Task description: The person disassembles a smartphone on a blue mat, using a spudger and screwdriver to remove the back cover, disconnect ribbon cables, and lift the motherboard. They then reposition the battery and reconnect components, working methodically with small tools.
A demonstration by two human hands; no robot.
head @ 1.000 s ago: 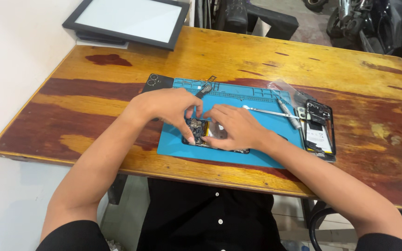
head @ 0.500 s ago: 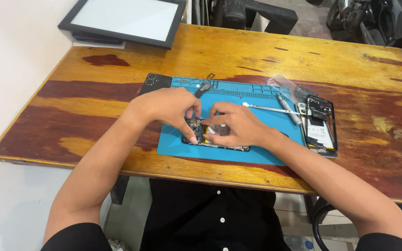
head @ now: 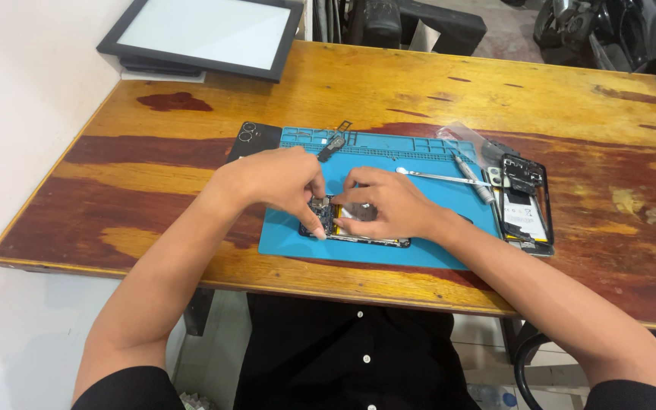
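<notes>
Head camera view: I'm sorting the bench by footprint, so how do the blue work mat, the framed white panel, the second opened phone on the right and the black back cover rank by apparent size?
Largest to smallest:
1. blue work mat
2. framed white panel, farther away, so unsure
3. second opened phone
4. black back cover, partly hidden by the mat

Under the fingers, the opened phone (head: pixel 354 228) shows black with a yellow strip. It lies on a blue repair mat (head: pixel 434 250). The wooden table (head: pixel 389 83) is honey-orange streaked dark reddish-brown. The person's shirt (head: pixel 358 357) is black with pale buttons.
</notes>
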